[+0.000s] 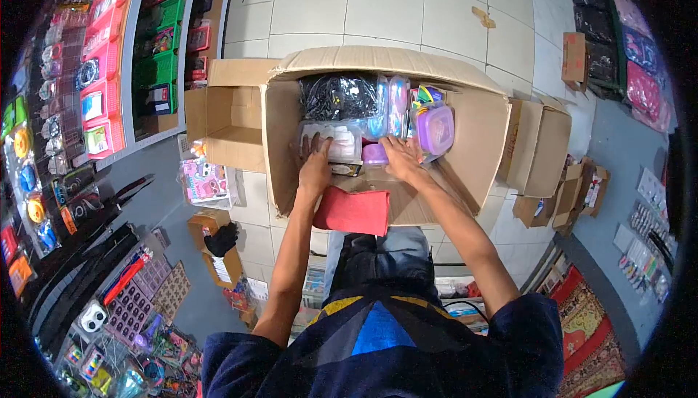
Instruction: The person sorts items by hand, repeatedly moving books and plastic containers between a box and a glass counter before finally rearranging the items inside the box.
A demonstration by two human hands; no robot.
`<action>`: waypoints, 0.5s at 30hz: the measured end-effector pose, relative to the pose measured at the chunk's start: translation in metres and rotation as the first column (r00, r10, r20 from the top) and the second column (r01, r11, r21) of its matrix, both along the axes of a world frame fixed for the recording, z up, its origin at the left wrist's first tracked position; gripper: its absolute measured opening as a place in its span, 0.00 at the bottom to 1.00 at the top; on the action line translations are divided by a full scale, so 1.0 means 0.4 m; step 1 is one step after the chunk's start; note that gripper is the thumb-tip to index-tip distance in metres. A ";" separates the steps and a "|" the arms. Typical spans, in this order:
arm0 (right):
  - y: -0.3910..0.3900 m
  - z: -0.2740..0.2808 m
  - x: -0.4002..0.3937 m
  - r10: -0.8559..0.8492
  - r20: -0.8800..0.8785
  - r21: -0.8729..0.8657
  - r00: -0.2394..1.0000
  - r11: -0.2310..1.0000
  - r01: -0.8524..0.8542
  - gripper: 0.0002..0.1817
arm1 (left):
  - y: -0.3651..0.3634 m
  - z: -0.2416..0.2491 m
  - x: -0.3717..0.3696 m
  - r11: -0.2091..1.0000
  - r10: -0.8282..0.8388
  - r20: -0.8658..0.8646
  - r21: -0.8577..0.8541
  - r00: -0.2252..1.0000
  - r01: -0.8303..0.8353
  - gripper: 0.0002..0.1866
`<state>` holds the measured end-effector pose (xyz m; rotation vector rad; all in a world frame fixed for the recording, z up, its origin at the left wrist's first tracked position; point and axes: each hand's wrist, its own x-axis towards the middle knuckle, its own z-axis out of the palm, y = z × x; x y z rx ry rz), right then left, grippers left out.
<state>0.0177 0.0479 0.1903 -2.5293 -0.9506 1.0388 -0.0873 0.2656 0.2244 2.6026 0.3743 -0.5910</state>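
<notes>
A large cardboard box (392, 60) stands in front of me, flaps up, packed with goods. My left hand (315, 171) reaches in at the left, its fingers apart on a clear plastic pack (342, 136) of white items. My right hand (403, 158) rests inside near the middle, fingers spread beside a small purple container (374, 154); its fingertips are partly hidden. To its right leans a purple-lidded plastic container (436, 129). Behind lie a black plastic-wrapped bundle (338, 98) and clear packs with blue and pink contents (397, 103). A red sheet (352, 210) hangs over the near edge.
Open cardboard boxes stand left (233, 118) and right (542, 147) of the large box. Shelves with pink baskets (102, 100) and green baskets (161, 63) rise at the left. Hanging packaged goods (643, 93) line the right side. A small carton (218, 252) holds a black item.
</notes>
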 end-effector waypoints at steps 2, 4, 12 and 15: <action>-0.022 0.037 0.011 -0.038 -0.029 0.040 0.999 0.998 0.039 0.34 | -0.007 -0.017 -0.008 0.997 0.062 0.098 -0.052 0.993 -0.057 0.31; -0.037 0.115 0.048 -0.093 -0.120 0.104 0.988 0.989 0.106 0.33 | -0.004 -0.001 -0.002 0.999 0.043 0.083 -0.022 0.996 -0.042 0.31; -0.170 0.264 0.268 0.045 -0.226 -0.008 0.973 0.999 -0.048 0.28 | 0.045 -0.061 -0.016 0.989 -0.070 0.105 -0.125 0.992 0.083 0.26; -0.191 0.167 0.316 0.077 -0.276 -0.162 0.958 0.979 -0.125 0.27 | 0.052 -0.012 0.004 0.974 -0.109 0.150 -0.184 0.983 0.136 0.24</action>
